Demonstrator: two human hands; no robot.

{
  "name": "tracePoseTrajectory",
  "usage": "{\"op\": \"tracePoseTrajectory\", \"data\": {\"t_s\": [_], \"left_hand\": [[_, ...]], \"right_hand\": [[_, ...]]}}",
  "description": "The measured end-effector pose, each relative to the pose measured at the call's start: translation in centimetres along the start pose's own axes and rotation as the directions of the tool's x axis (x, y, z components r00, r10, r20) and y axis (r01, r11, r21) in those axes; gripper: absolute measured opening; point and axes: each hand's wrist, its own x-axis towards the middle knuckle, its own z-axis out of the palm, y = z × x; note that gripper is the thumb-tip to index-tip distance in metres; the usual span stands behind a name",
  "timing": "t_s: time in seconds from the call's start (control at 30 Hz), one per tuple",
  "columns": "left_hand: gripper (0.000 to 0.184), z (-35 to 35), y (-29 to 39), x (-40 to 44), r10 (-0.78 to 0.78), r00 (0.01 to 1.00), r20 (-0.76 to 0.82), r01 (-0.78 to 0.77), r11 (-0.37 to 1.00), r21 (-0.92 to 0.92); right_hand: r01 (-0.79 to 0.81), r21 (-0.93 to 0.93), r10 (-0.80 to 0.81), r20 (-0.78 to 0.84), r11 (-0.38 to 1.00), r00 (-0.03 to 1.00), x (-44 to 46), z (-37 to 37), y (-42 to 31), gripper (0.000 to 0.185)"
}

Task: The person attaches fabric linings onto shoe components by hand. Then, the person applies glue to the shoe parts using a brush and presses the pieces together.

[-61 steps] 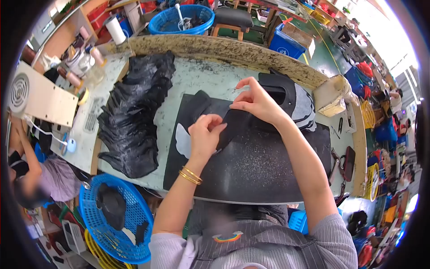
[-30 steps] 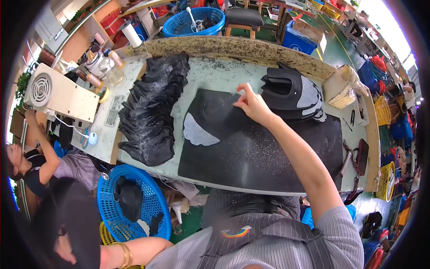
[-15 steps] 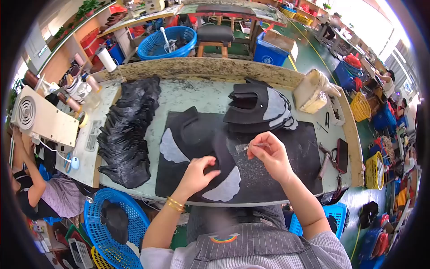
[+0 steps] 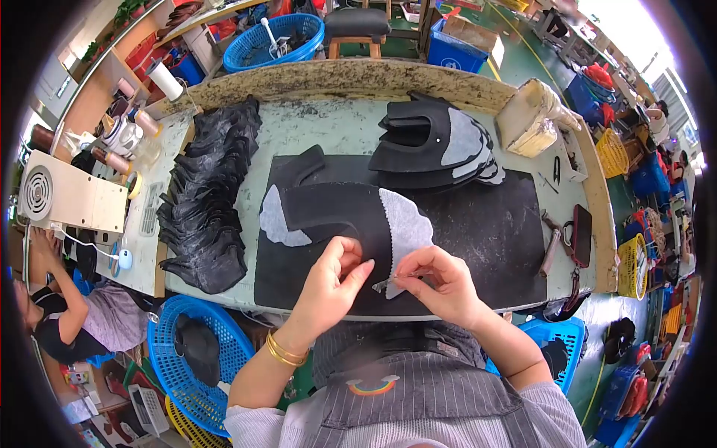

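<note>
A black curved piece point(image 4: 336, 205), looking like a shoe upper, is raised slightly over the dark mat in front of me. One end carries a pale grey scalloped patch point(image 4: 407, 224); another grey patch point(image 4: 282, 222) shows at the left. My left hand point(image 4: 332, 280) is closed at the near edge of the black piece, its fingertips partly hidden. At the lower corner of the right patch, my right hand point(image 4: 441, 284) pinches a small clear strip point(image 4: 383, 286), which touches or lies close to the patch.
A stack of similar black pieces point(image 4: 418, 153) lies behind the mat point(image 4: 478, 246). Overlapping black pieces point(image 4: 205, 201) line the left side. A wrapped block point(image 4: 526, 119), a phone point(image 4: 581, 231) and blue baskets point(image 4: 190, 366) surround the work. Another person's arm point(image 4: 60, 276) is at far left.
The black piece has been lifted and turned, with its grey patch now toward my right hand. My right hand has come down and left with the clear strip to that patch's corner.
</note>
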Motion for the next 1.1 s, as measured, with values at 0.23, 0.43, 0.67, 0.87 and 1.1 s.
{"op": "tracePoseTrajectory", "data": {"t_s": [0.23,0.43,0.67,0.87,1.1], "left_hand": [[0.035,0.4,2.3,-1.2,-0.025,0.993,0.117,0.034,0.996,-0.077],[0.047,-0.1,2.6,-1.6,-0.004,0.985,0.174,0.031,0.989,-0.148],[0.040,-0.6,2.9,-1.5,-0.044,0.980,0.196,0.097,0.958,-0.270],[0.040,-0.7,2.7,-1.6,-0.060,0.986,0.157,0.095,0.969,-0.227],[0.044,-0.4,2.8,-2.2,0.025,0.993,0.112,-0.012,0.993,-0.115]], "right_hand": [[0.171,-0.097,-0.178,-0.073,0.981,0.981,0.6,-0.3,-1.1,0.019],[0.134,-0.072,-0.135,-0.021,0.988,0.991,0.7,-0.1,-1.8,0.021],[0.252,-0.157,-0.246,0.058,0.955,0.968,1.0,-0.3,-2.1,0.025],[0.181,-0.119,-0.187,-0.039,0.976,0.982,0.8,0.3,-2.0,0.024],[0.339,-0.200,-0.347,-0.005,0.919,0.938,0.7,0.4,-1.9,0.023]]}}
